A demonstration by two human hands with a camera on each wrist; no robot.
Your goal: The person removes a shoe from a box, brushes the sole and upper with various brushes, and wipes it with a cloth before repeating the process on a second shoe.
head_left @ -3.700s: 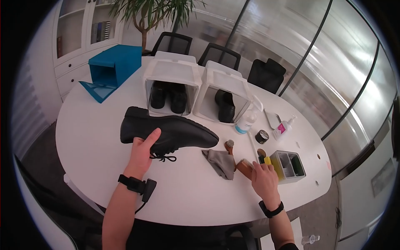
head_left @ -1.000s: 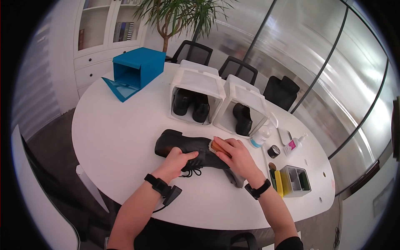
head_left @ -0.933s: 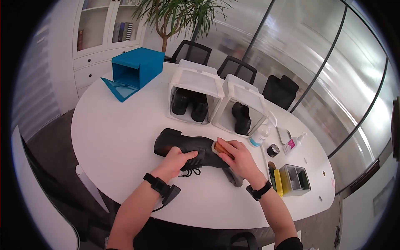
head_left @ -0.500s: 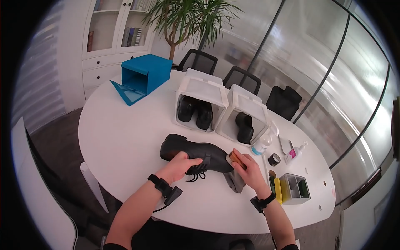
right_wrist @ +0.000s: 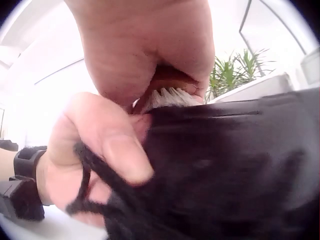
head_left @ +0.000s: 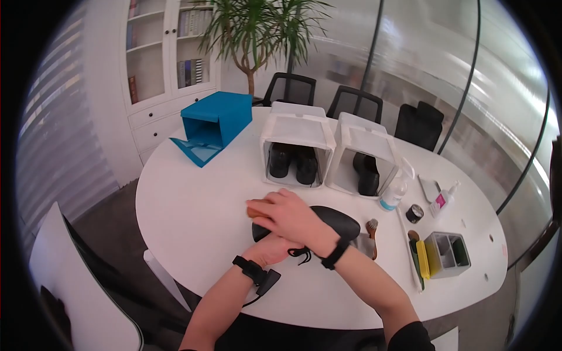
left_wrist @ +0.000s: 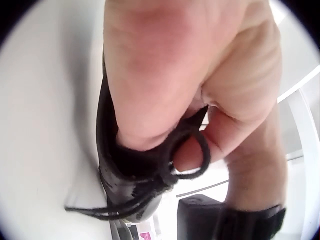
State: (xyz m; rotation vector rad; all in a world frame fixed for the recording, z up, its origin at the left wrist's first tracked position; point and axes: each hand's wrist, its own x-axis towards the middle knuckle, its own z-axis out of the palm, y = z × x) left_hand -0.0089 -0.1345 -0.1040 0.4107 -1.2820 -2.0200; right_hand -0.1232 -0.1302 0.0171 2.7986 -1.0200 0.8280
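A black lace-up dress shoe (head_left: 338,222) is tilted on its side, toe to the right. My left hand (head_left: 269,251) grips it at the opening; in the left wrist view the fingers reach inside, beside the looped lace (left_wrist: 202,152). Crossing above it, my right hand (head_left: 293,217) holds a wooden shoe brush (head_left: 256,209) over the heel end. White bristles (right_wrist: 172,96) meet the shoe's upper edge in the right wrist view. A grey cloth (head_left: 364,243) and a small dauber brush (head_left: 372,227) lie just beyond the toe.
Two white boxes (head_left: 297,126) holding black shoes stand behind, with a blue box (head_left: 231,120) at back left. To the right are a spray bottle (head_left: 393,193), a round tin (head_left: 415,213), a pump bottle (head_left: 442,202), a yellow-handled item (head_left: 422,260) and a divided caddy (head_left: 455,266).
The right hand picked up the brush, took it along the shoe to the toe, then swung left across to the heel end. The left hand keeps its grip; the shoe has tilted.
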